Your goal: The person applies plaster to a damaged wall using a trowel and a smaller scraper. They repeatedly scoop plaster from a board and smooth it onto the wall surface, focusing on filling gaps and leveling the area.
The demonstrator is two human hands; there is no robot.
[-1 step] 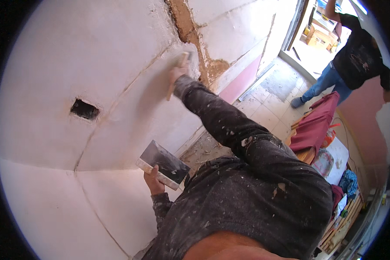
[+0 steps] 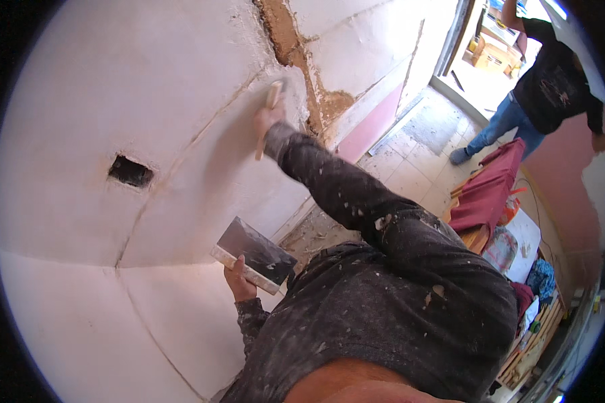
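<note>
My right hand [image 2: 270, 119] reaches far out to the plastered wall [image 2: 67, 107], closed around a plastering spatula [image 2: 261, 144]. Only the pale, narrow back of this spatula shows, slightly smeared by motion, and its blade appears to be against the wall, left of a brown vertical gap [image 2: 290, 47]. Lower down, close to my body, my left hand [image 2: 240, 281] grips a second wide spatula [image 2: 255, 252] by its pale, plaster-stained back strip. Its dark rectangular blade lies roughly flat, with greyish smears on it. Plaster specks cover my dark sleeves.
A square hole [image 2: 131, 171] opens in the wall on the left. Another person [image 2: 551, 87] in a dark top and jeans stands by the doorway at the upper right. Below them are a dark red cloth [image 2: 487, 191] over wood and a cluttered table. Debris lies on the floor [image 2: 316, 235].
My right hand and its spatula have shifted slightly left along the wall. The left hand and its spatula have hardly moved.
</note>
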